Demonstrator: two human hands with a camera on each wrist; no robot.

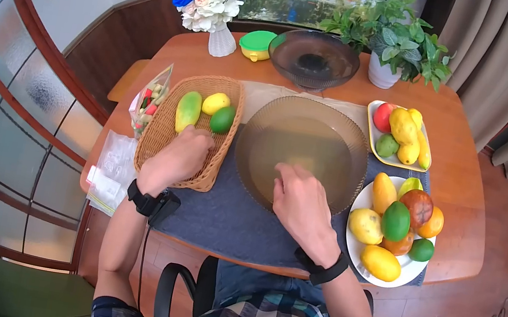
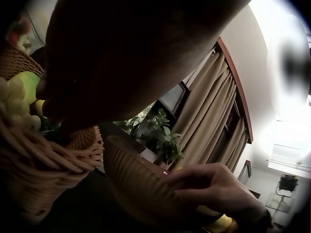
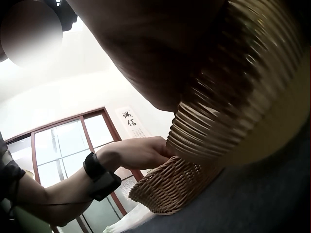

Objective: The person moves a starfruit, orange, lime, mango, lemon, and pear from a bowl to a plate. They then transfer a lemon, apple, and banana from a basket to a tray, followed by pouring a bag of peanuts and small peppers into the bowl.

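Left hand point(image 1: 179, 154) is hanging inside basket point(image 1: 224, 150), right hand point(image 1: 302, 201) over bowl point(image 1: 264, 140); I cannot tell either grip.

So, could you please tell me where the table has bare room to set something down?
The dark mat is bare between the wicker basket, the nearer bowl and the table's front edge; so is the wood right of the fruit tray. The heaped plate crowds the mat's right end.

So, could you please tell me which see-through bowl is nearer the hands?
The amber bowl beside the basket, by the right hand; the darker bowl stands farther back.
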